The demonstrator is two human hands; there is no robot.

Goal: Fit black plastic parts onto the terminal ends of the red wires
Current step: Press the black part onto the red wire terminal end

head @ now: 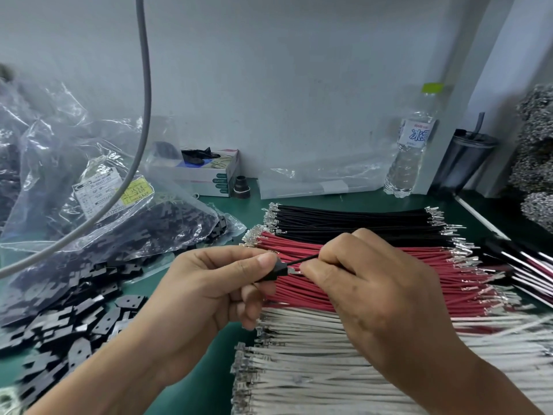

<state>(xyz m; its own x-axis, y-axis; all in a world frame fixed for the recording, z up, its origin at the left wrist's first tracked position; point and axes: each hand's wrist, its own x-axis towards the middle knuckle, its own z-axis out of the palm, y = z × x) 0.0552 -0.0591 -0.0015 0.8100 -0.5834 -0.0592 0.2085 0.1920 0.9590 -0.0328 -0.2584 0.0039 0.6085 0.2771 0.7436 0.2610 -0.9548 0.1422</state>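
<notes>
At the bottom of the frame a bundle of white wires (329, 369) is laid on the green table (191, 387). Just above it, in the middle, a black plastic part (273, 272) is pinched by the left hand (206, 292), and a thin black wire (302, 260) is gripped by the right hand (374, 289), its metal terminal (294, 271) at the part's opening. Under both hands the red wires (404, 283) are spread, with black wires (353, 218) behind. Loose black parts (68, 324) are heaped at lower left, under a clear bag (119, 217).
</notes>
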